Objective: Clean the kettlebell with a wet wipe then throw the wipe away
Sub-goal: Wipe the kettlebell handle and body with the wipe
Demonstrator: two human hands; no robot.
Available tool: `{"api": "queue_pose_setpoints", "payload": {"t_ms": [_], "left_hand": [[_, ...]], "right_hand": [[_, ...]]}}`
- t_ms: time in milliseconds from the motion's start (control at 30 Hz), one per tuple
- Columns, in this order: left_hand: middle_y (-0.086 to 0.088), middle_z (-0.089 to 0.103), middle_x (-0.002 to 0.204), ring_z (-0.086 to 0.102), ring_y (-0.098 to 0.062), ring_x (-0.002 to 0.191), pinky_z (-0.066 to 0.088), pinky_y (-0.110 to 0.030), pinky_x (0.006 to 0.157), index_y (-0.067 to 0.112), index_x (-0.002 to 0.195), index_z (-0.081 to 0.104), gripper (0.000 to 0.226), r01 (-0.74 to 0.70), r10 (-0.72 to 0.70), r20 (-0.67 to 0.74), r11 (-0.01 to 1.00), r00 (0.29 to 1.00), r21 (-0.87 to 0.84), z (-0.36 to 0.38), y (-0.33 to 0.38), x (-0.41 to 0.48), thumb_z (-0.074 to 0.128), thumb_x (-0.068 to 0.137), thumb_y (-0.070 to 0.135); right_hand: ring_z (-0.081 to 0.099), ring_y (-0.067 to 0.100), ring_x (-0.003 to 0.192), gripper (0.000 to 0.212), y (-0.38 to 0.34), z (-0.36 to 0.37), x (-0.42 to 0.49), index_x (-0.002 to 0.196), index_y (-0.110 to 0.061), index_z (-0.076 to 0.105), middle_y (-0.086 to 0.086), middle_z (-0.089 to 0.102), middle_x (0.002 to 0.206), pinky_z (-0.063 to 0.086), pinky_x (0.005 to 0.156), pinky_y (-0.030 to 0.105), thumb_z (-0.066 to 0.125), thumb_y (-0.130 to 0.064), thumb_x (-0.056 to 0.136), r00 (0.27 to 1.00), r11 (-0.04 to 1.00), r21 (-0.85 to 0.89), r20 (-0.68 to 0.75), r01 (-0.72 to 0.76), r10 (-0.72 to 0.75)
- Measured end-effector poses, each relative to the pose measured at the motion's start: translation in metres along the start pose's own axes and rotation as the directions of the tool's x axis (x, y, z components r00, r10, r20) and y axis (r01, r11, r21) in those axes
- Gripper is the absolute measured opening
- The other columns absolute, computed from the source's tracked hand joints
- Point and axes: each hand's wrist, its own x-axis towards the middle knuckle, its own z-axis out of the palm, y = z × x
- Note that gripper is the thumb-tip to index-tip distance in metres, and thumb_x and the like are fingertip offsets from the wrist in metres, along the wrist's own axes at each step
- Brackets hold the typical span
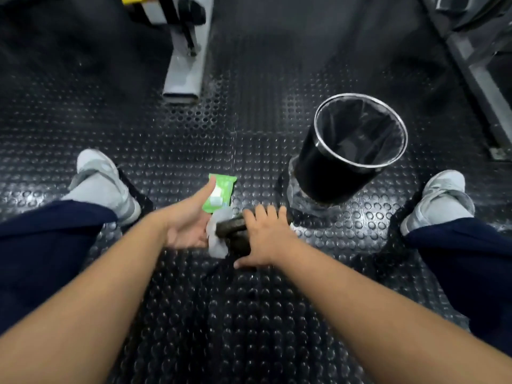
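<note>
The left hand (186,223) reaches in from the near left with its palm turned inward and its thumb pointing up. It holds the wet wipe (217,236) against the left end of the kettlebell (231,224); its fingers are hidden behind the wipe. The right hand (265,237) lies on top of the kettlebell with its fingers spread and its thumb stretched toward the near side, gripping nothing. The two hands sit close together, with only the wipe and the dark handle between them. The one kettlebell stands on the studded rubber floor (249,314), midway between the person's spread legs. There is one wipe, and one green wipe packet (221,189) lies on the floor just beyond the left thumb. One black bin (327,173) with a dark liner stands beyond the right hand, near the kettlebell but apart from it, its mouth open. Two grey shoes, the left shoe (102,184) and the right shoe (443,195), flank the work. A grey machine leg (185,67) stands further off. Bare floor lies between the legs on the near side.
</note>
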Motion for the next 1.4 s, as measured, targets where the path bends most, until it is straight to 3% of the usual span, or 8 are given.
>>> {"api": "queue_pose_setpoints", "payload": {"t_ms": [300, 600, 900, 1000, 1033, 1100, 1200, 1400], "left_hand": [[-0.013, 0.071, 0.131, 0.071, -0.03, 0.117, 0.056, -0.044, 0.094, 0.013, 0.138, 0.065, 0.112, -0.06, 0.014, -0.285, 0.986, 0.958, -0.154, 0.015, -0.035, 0.049, 0.029, 0.076, 0.099], [-0.017, 0.066, 0.139, 0.061, -0.03, 0.125, 0.041, -0.044, 0.113, 0.015, 0.141, 0.064, 0.123, -0.039, 0.038, -0.128, 0.999, 0.991, -0.007, -0.01, -0.019, 0.026, 0.022, 0.068, 0.105], [0.009, 0.063, 0.12, 0.06, -0.012, 0.106, 0.042, -0.037, 0.098, 0.043, 0.13, 0.054, 0.091, 0.123, 0.003, -0.35, 0.933, 0.937, 0.337, 0.016, -0.009, 0.032, 0.029, 0.068, 0.105], [-0.015, 0.07, 0.122, 0.059, -0.026, 0.128, 0.031, -0.046, 0.116, 0.046, 0.146, 0.052, 0.102, 0.228, -0.046, -0.341, 0.825, 0.939, 0.517, 0.026, 0.016, 0.022, 0.026, 0.068, 0.106], [-0.023, 0.06, 0.142, 0.053, -0.03, 0.137, 0.026, -0.051, 0.12, 0.044, 0.153, 0.044, 0.103, 0.244, -0.052, -0.345, 0.805, 0.937, 0.542, 0.032, 0.023, 0.02, 0.026, 0.072, 0.103], [-0.016, 0.036, 0.164, 0.038, -0.034, 0.149, 0.021, -0.056, 0.122, 0.043, 0.156, 0.04, 0.103, 0.305, -0.102, -0.366, 0.773, 0.925, 0.556, 0.039, 0.031, 0.023, 0.027, 0.073, 0.102], [-0.006, 0.059, 0.148, 0.053, -0.033, 0.136, 0.032, -0.057, 0.119, 0.043, 0.123, 0.071, 0.112, 0.331, -0.119, -0.387, 0.77, 0.914, 0.545, 0.027, 0.024, 0.045, 0.031, 0.047, 0.115], [0.005, 0.058, 0.146, 0.049, -0.027, 0.138, 0.028, -0.053, 0.121, 0.042, 0.136, 0.063, 0.119, 0.301, -0.046, -0.427, 0.776, 0.903, 0.554, 0.01, 0.015, 0.05, 0.027, 0.049, 0.115]], "right_hand": [[0.035, 0.038, 0.138, 0.125, -0.005, 0.002, 0.005, 0.156, -0.019, 0.023, 0.011, 0.037, 0.147, 0.018, 0.12, 0.067, 0.067, -0.091, 0.064, 1.0, 0.999, -0.033, 0.02, -0.007, 0.008], [0.035, 0.039, 0.139, 0.128, -0.006, -0.002, 0.003, 0.157, -0.017, 0.022, 0.012, 0.037, 0.149, 0.018, 0.121, 0.068, 0.065, -0.093, 0.064, 1.0, 0.998, -0.055, 0.022, 0.002, -0.001], [0.026, 0.041, 0.147, 0.135, -0.003, -0.004, -0.001, 0.164, -0.015, 0.008, 0.013, 0.028, 0.16, 0.009, 0.125, 0.068, 0.067, -0.089, 0.068, 1.0, 0.999, -0.028, 0.014, 0.015, -0.015], [0.022, 0.043, 0.149, 0.136, -0.004, -0.002, 0.002, 0.165, -0.015, 0.004, 0.015, 0.024, 0.162, 0.007, 0.125, 0.069, 0.064, -0.091, 0.069, 0.999, 0.999, -0.055, 0.043, 0.001, 0.001], [0.02, 0.043, 0.15, 0.138, -0.005, -0.003, 0.003, 0.166, -0.015, 0.001, 0.016, 0.02, 0.165, 0.005, 0.125, 0.069, 0.063, -0.091, 0.069, 0.999, 0.998, -0.063, 0.053, 0.004, 0.0], [0.016, 0.043, 0.153, 0.14, -0.007, -0.003, 0.003, 0.166, -0.014, -0.003, 0.016, 0.013, 0.17, 0.003, 0.126, 0.068, 0.063, -0.091, 0.07, 0.998, 0.998, -0.062, 0.068, 0.01, -0.006], [0.021, 0.04, 0.15, 0.136, -0.007, -0.003, 0.002, 0.165, -0.014, 0.006, 0.015, 0.019, 0.167, 0.005, 0.126, 0.068, 0.066, -0.089, 0.069, 0.998, 1.0, -0.027, 0.066, 0.002, -0.001], [0.027, 0.039, 0.145, 0.13, -0.008, -0.007, 0.002, 0.162, -0.016, 0.013, 0.014, 0.029, 0.157, 0.008, 0.125, 0.068, 0.067, -0.088, 0.069, 0.998, 0.998, -0.062, 0.069, -0.001, 0.005]]}}
